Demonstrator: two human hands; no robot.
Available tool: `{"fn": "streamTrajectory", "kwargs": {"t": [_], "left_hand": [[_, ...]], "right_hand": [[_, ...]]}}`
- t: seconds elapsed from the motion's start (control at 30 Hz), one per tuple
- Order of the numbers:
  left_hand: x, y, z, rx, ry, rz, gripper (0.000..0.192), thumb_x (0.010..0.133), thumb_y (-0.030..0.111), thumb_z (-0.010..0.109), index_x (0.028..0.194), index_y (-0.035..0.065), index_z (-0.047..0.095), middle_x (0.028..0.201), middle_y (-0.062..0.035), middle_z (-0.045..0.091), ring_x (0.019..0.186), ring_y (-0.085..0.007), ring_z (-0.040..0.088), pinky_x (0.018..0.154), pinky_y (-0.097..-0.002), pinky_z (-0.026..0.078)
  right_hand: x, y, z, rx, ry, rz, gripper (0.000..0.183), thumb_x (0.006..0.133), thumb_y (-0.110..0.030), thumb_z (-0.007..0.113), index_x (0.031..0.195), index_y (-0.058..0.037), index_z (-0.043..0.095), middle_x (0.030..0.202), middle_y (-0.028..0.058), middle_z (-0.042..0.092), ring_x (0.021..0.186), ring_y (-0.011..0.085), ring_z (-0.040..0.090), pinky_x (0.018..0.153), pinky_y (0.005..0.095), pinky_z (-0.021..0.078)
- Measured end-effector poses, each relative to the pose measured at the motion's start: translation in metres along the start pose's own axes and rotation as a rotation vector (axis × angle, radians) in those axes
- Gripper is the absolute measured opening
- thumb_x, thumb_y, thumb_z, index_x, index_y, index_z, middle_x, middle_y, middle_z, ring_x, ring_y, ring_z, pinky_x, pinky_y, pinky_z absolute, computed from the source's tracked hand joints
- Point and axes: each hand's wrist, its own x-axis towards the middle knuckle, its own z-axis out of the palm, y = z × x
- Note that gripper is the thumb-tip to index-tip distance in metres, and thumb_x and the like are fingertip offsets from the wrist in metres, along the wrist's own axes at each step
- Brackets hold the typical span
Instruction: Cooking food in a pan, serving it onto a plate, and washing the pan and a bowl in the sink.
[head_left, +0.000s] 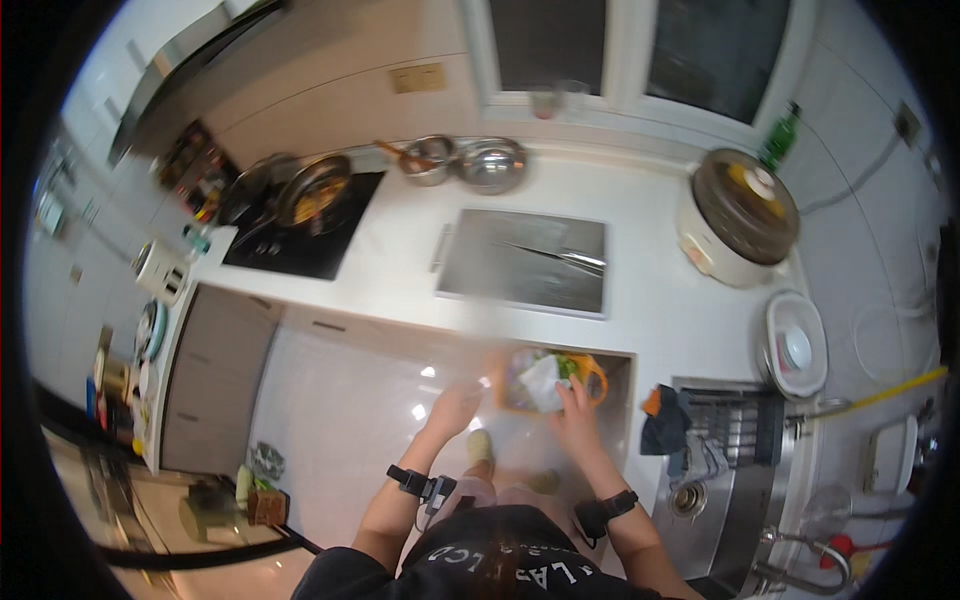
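Low in front of me, by the counter's front, is an orange waste bin (504, 386) with green leafy scraps (566, 366) and a crumpled white sheet, paper or plastic (541, 384), in its top. My right hand (576, 415) reaches over the bin's near right side. Its fingertips are at the white sheet's right edge; whether they pinch it is unclear. Left of the bin, apart from it, is my left hand (454, 411). Its fingers are blurred, and I cannot make out anything in them.
A cleaver-like knife (574, 259) lies on a metal cutting board (517, 281) on the white counter (645, 322) above the bin. At left, a frying pan with food (315, 196) stands on the black cooktop (289, 259). A sink (694, 536) is at right, a lidded electric cooker (739, 217) behind.
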Motion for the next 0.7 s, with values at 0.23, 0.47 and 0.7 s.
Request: {"fn": "streamTrajectory", "kwargs": {"t": [0.23, 0.47, 0.7], "left_hand": [[-0.091, -0.101, -0.110, -0.092, 0.302, -0.301, 0.024, 0.085, 0.016, 0.058, 0.104, 0.0028, 0.060, 0.102, -0.0156, 0.060, 0.086, -0.0271, 0.060, 0.074, -0.0338, 0.050], [-0.156, -0.220, -0.230, -0.092, 0.466, -0.389, 0.022, 0.085, 0.013, 0.058, 0.103, 0.0020, 0.060, 0.100, -0.0136, 0.060, 0.078, -0.0226, 0.061, 0.070, -0.0312, 0.050], [-0.170, -0.329, -0.321, -0.157, 0.458, -0.501, 0.025, 0.085, 0.017, 0.058, 0.105, 0.0027, 0.061, 0.103, -0.0163, 0.061, 0.082, -0.0272, 0.063, 0.072, -0.0337, 0.051]], "right_hand": [[0.058, -0.123, 0.105, 0.038, -0.184, -0.366, 0.039, 0.074, -0.009, 0.060, 0.112, -0.0026, 0.056, 0.133, 0.0237, 0.037, 0.104, 0.0337, 0.053, 0.087, 0.0433, 0.0445], [0.114, -0.249, 0.261, 0.074, -0.343, -0.479, 0.038, 0.075, -0.012, 0.061, 0.111, -0.0035, 0.056, 0.132, 0.0223, 0.038, 0.105, 0.0342, 0.054, 0.089, 0.0440, 0.0436], [0.167, -0.362, 0.357, 0.097, -0.495, -0.338, 0.058, 0.078, -0.015, 0.060, 0.131, -0.0071, 0.038, 0.137, 0.0225, 0.034, 0.119, 0.0417, 0.042, 0.097, 0.0443, 0.0384]]}}
